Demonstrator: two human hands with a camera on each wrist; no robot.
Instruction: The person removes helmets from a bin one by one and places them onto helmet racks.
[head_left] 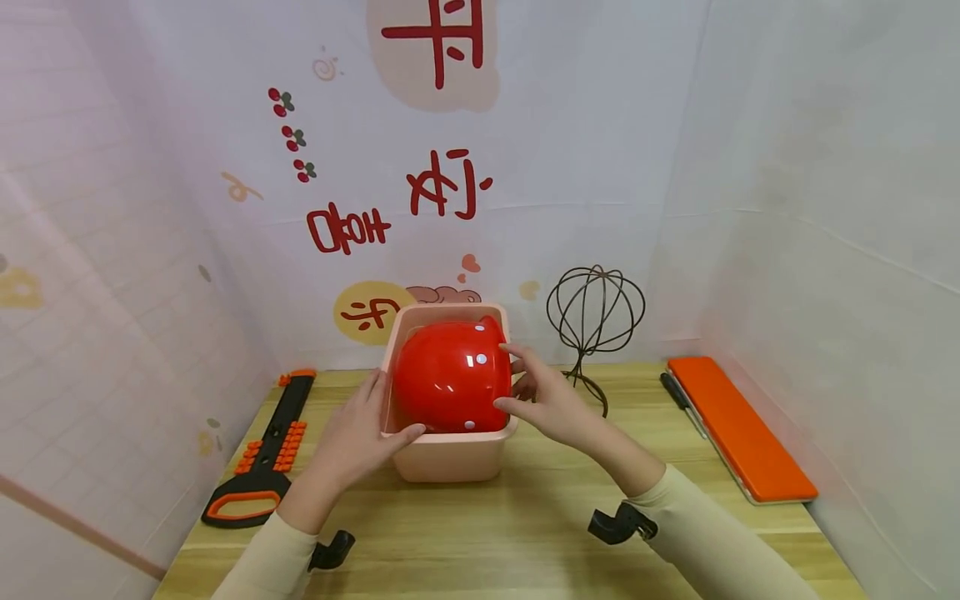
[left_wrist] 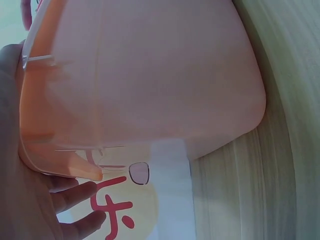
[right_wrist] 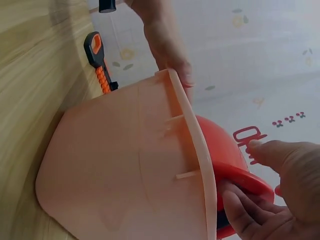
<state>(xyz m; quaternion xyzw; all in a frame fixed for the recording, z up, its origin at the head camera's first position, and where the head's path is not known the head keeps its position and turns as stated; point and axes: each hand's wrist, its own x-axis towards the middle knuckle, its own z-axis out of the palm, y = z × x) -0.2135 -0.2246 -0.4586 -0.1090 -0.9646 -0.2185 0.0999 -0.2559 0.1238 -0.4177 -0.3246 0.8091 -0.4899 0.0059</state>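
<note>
A glossy red helmet (head_left: 442, 375) with white dots at its edge lies on its side in a pink plastic bin (head_left: 450, 458), its opening toward the right. My left hand (head_left: 356, 433) holds the bin at its near left corner, thumb along the front rim and fingers on the left side. At the helmet's open edge is my right hand (head_left: 555, 400), thumb and index spread apart. In the right wrist view its other fingers reach into the opening by the red brim (right_wrist: 245, 177), while the thumb stands off the shell. The helmet's underside is hidden in the bin.
A black and orange tool (head_left: 262, 467) with a loop handle lies at the left. Behind my right hand stands a dark wire balloon-shaped stand (head_left: 596, 312). An orange flat case (head_left: 738, 425) and a black pen (head_left: 678, 396) lie at the right. White printed sheets wall the table.
</note>
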